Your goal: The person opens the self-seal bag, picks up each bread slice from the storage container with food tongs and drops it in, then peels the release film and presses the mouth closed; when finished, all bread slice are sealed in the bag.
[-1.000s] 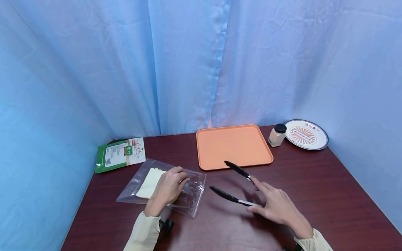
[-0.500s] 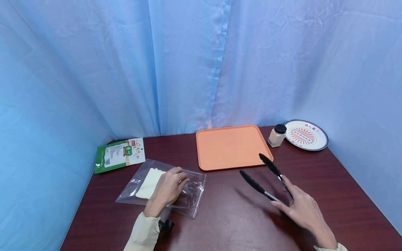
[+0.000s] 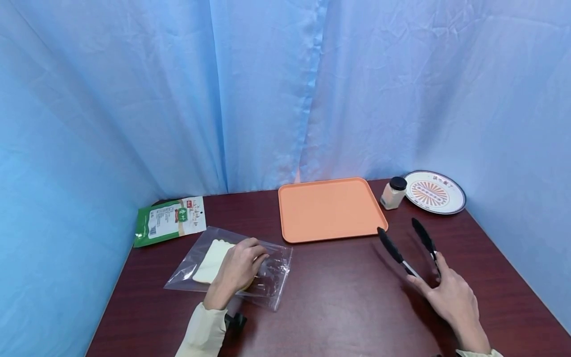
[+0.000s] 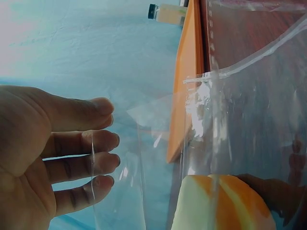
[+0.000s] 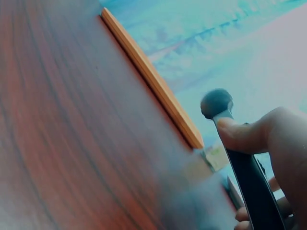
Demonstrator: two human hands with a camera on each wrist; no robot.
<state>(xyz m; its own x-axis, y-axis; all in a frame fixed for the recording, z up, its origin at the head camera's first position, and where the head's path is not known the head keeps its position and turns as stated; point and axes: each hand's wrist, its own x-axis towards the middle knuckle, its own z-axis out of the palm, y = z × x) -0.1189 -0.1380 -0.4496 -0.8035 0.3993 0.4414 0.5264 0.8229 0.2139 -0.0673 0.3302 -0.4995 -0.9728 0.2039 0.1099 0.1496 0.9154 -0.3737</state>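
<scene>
A clear plastic zip bag (image 3: pixel 276 277) lies on the table at left with slices of bread (image 3: pixel 209 265) inside. My left hand (image 3: pixel 241 263) is over its right half, pinching the bag's film between thumb and fingers; the left wrist view shows the film (image 4: pixel 129 191) across those fingers and the bread's crust (image 4: pixel 235 206) beside them. Out at the right, my right hand (image 3: pixel 455 297) grips black-tipped metal tongs (image 3: pixel 392 248), thumb on one arm and fingers on the other. Their arms are spread apart with nothing between the tips, which point toward the back.
An orange tray (image 3: pixel 332 210) lies at the back middle. Beside it stands a jar (image 3: pixel 392 196) with a black lid, then a patterned plate (image 3: pixel 450 204) by the curtain. A green and white pouch (image 3: pixel 171 220) lies at the back left. Blue curtains (image 3: pixel 267 99) enclose the table.
My right hand has moved to the right with the tongs, away from the bag and past the tray's front right corner. My left hand and the bag have stayed nearly still.
</scene>
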